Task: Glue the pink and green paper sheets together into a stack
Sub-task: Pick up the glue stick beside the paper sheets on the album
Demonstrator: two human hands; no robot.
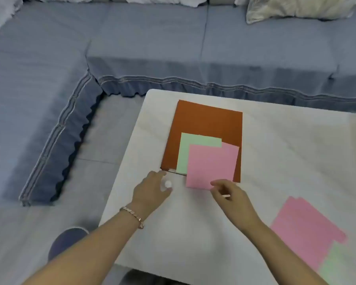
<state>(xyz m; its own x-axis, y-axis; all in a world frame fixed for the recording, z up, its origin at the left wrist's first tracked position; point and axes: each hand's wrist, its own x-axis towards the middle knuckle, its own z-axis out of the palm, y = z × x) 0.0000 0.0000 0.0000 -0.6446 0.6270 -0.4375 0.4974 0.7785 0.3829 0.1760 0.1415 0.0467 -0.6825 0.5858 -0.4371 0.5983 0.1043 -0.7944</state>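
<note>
A pink sheet lies askew on top of a green sheet; another pink corner shows under the green one. Both rest on a brown board on the white table. My left hand grips a white glue stick just below the board's near left corner. My right hand hovers at the pink sheet's near edge, its fingers curled around a small pale object that is too small to identify.
Spare pink sheets and green sheets lie at the table's near right. A blue-grey sofa wraps around the table's far and left sides. The table's left edge runs close to my left arm.
</note>
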